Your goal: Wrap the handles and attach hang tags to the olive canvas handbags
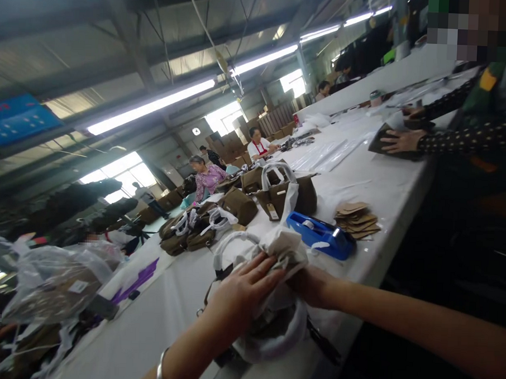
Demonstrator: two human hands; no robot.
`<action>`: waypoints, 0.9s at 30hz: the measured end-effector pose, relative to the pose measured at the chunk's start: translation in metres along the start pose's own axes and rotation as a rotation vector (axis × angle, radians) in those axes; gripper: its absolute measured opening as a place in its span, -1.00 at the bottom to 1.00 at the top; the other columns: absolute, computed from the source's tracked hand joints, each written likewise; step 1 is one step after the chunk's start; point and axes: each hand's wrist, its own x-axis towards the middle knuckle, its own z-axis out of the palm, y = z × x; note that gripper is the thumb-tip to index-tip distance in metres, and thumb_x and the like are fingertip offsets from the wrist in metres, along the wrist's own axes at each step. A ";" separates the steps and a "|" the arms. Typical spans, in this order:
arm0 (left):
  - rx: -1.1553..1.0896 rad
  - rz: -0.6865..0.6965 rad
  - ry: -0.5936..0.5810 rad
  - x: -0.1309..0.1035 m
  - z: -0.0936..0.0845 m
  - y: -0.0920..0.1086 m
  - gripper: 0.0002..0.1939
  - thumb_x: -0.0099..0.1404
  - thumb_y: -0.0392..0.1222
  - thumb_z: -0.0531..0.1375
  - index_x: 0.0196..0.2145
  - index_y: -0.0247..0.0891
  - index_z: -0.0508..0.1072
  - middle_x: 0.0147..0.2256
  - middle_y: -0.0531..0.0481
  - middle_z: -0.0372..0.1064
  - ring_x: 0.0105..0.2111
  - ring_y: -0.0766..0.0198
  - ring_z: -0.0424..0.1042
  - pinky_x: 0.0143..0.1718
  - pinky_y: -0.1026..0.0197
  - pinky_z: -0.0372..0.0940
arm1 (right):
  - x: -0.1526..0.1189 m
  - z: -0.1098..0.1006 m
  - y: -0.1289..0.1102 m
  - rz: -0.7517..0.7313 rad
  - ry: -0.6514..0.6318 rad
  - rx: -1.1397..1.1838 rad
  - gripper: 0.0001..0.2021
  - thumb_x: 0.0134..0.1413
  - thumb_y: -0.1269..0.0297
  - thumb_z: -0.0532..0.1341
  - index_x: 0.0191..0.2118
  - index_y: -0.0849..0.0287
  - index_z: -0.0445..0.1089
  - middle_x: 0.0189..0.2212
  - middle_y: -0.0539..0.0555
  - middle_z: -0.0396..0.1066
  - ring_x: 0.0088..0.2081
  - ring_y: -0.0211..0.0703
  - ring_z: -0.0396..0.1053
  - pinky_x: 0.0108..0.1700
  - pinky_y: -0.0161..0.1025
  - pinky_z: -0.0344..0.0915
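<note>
A brown handbag (274, 324) with handles wrapped in white paper stands on the table right below my hands, mostly covered by them. Crumpled white tissue paper (286, 245) bulges up from the top of the bag. My left hand (246, 284) presses on the paper from the left, its fingers bent over it. From the right, my right hand (311, 284) grips the same paper, with its fingertips partly hidden. A wrapped handle (271, 347) loops on the near side, and another handle (229, 244) rises on the far side. A dark strap (324, 340) hangs at the right.
Just beyond my right hand sit a blue tape dispenser (320, 235) and a stack of brown paper pieces (356, 219). More brown handbags (288, 194) stand farther along the white table (147, 308). A co-worker's hand (400, 141) rests on a dark bag at the right.
</note>
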 end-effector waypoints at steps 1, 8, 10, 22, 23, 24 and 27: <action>0.003 0.013 -0.049 0.000 -0.001 0.001 -0.32 0.22 -0.50 0.07 0.30 -0.22 0.31 0.34 -0.17 0.22 0.36 -0.06 0.16 0.29 -0.11 0.26 | 0.000 0.002 0.001 -0.004 0.016 -0.013 -0.49 0.09 0.57 0.18 0.18 0.20 0.43 0.16 0.27 0.45 0.15 0.13 0.45 0.18 -0.03 0.39; -0.160 -0.113 -0.270 -0.021 -0.032 0.004 -0.42 0.11 -0.51 0.14 0.04 -0.08 0.53 0.08 -0.05 0.53 0.11 0.08 0.50 0.09 0.14 0.42 | -0.002 -0.030 -0.038 -0.099 0.095 -0.067 -0.67 0.16 0.66 0.10 -0.08 0.24 0.50 -0.28 0.18 0.59 -0.30 -0.08 0.56 -0.23 -0.24 0.45; -0.126 -0.220 -0.374 -0.030 -0.036 0.002 -0.53 0.06 -0.52 0.15 -0.15 -0.11 0.60 -0.13 -0.07 0.63 -0.11 0.04 0.61 -0.08 0.13 0.49 | -0.003 -0.042 -0.058 -0.211 0.203 -0.077 -0.73 0.23 0.62 0.11 -0.10 0.21 0.47 -0.31 0.13 0.57 -0.34 -0.17 0.53 -0.27 -0.30 0.39; -0.317 -0.406 -0.314 -0.005 0.058 0.008 -0.71 0.19 -0.30 0.21 -0.12 -0.23 0.57 -0.28 -0.15 0.61 -0.29 0.02 0.55 -0.16 0.06 0.44 | -0.008 -0.028 -0.129 -0.443 0.493 0.138 -0.83 0.31 0.44 0.10 -0.25 0.24 0.44 -0.43 0.00 0.52 -0.57 -0.22 0.31 -0.52 -0.20 0.20; -0.333 -0.413 -0.304 -0.003 0.059 0.011 -0.70 0.21 -0.30 0.20 -0.10 -0.22 0.57 -0.25 -0.14 0.61 -0.26 0.02 0.55 -0.12 0.05 0.44 | -0.015 -0.030 -0.126 -0.415 0.493 0.172 -0.82 0.34 0.42 0.08 -0.20 0.24 0.45 -0.38 0.01 0.56 -0.54 -0.23 0.35 -0.52 -0.20 0.22; -0.359 -0.413 -0.288 -0.001 0.057 0.013 -0.69 0.23 -0.29 0.19 -0.07 -0.21 0.56 -0.22 -0.14 0.61 -0.23 0.01 0.56 -0.08 0.03 0.44 | -0.023 -0.032 -0.121 -0.379 0.506 0.211 -0.81 0.36 0.42 0.08 -0.13 0.23 0.45 -0.29 0.02 0.60 -0.49 -0.23 0.41 -0.48 -0.21 0.27; -0.493 -0.382 -0.266 -0.005 0.048 0.015 -0.53 0.21 -0.23 0.24 0.09 -0.19 0.49 0.00 -0.16 0.56 -0.01 -0.04 0.53 0.10 -0.01 0.39 | -0.048 -0.035 -0.104 -0.139 0.600 0.277 -0.71 0.34 0.30 0.17 0.12 0.17 0.36 0.02 0.12 0.55 -0.14 -0.16 0.53 -0.16 -0.22 0.41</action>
